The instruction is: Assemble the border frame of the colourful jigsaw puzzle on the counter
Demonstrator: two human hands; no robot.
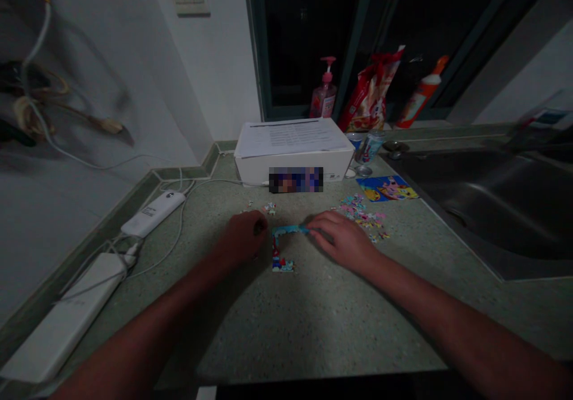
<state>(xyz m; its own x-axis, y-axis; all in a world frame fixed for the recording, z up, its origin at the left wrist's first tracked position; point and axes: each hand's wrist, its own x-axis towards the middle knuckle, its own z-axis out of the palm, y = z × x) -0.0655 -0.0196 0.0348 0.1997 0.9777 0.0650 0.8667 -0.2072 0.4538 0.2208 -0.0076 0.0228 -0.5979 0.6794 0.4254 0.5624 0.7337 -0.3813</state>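
A partly joined strip of small jigsaw pieces (pixel 276 248) lies on the speckled counter, shaped like an open frame with a blue top row, a left side and a short bottom row. My right hand (pixel 342 239) pinches a blue piece at the right end of the top row. My left hand (pixel 245 236) is curled just left of the frame's upper corner; whatever its fingers hold, if anything, is hidden. Loose pieces (pixel 353 207) are heaped beyond my right hand, and a few more (pixel 270 208) lie beyond the frame.
Behind stands a white box (pixel 250 170) with papers on top. A picture card (pixel 389 188) and small cans (pixel 370 147) are near the sink (pixel 505 209). A power bank (pixel 153 214), cables and a white power strip (pixel 67 319) lie at left.
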